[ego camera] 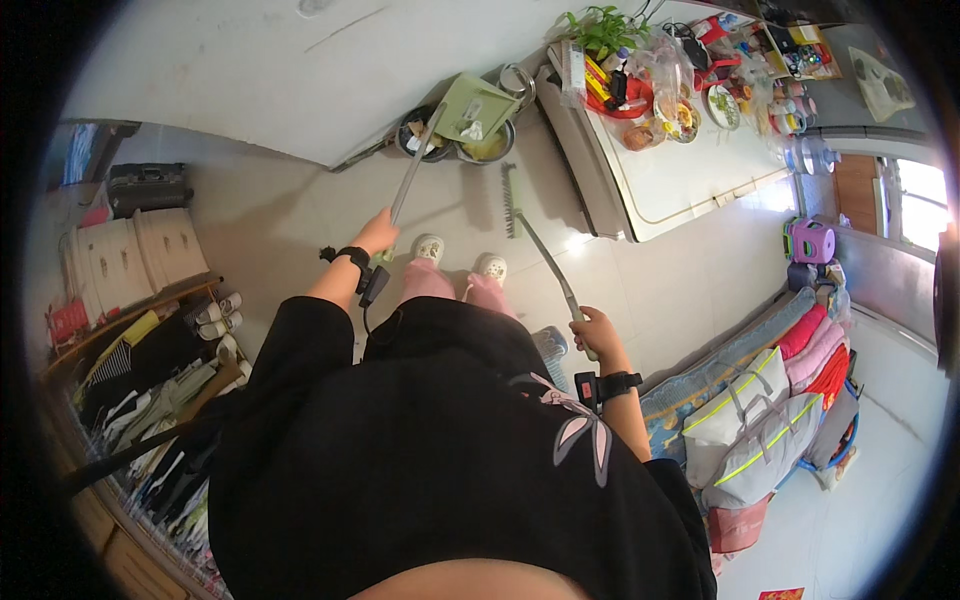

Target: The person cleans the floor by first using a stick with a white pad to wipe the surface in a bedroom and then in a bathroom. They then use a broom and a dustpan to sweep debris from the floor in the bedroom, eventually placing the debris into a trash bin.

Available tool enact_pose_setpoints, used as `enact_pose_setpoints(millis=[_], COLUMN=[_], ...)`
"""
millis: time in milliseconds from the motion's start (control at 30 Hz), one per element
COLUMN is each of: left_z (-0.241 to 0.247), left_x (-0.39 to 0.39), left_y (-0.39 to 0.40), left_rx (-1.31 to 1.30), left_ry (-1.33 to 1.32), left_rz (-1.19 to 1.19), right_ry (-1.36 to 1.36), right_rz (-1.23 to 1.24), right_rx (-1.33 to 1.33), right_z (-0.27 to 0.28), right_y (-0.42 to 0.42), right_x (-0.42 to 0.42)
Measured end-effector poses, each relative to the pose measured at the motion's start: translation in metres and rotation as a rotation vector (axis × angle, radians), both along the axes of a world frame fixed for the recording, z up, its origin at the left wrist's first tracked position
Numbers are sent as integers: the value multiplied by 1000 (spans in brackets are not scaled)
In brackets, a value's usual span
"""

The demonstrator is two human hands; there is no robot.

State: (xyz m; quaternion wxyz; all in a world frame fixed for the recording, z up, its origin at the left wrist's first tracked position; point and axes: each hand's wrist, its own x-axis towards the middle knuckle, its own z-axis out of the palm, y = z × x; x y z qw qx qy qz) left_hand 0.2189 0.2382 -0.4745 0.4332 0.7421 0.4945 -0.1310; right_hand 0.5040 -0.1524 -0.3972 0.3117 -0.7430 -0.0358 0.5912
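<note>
My left hand [377,232] grips the long handle of a green dustpan [476,97]. The pan is over two round bins by the wall, with a white scrap at its lower edge. Beneath it, one bin [441,152] holds paper-like waste; the other bin [508,142] has something yellowish inside. Whether the pan rests on their rims I cannot tell. In my right hand [596,332] is the handle of a broom [551,262]. Its green head [512,199] with dark bristles is at the tiled floor, right of the bins.
A chest freezer [697,176] to the right carries food plates, bags and a potted plant [606,31]. Storage bags [735,394] and folded bedding lie on a bed [660,397]. Left are a clothes rack [150,397], cartons [139,255] and a suitcase [146,189]. A metal pot [517,79] stands behind the bins.
</note>
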Motion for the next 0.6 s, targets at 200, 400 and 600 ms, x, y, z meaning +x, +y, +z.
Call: enact_pose_setpoints(millis=[200,400,600], left_z=[31,63,54], left_x=[13,18,22], left_y=[-17,-18,-15], left_rx=[159,314,531], left_ry=[100,302,331], left_rz=[-124,-292,-468], right_ry=[-13,-58,-49], right_rz=[-64,-90,-150], right_rx=[11,14,30], right_z=[-8,-15,-9], right_y=[-10,-8,-8], right_x=[7,10,3])
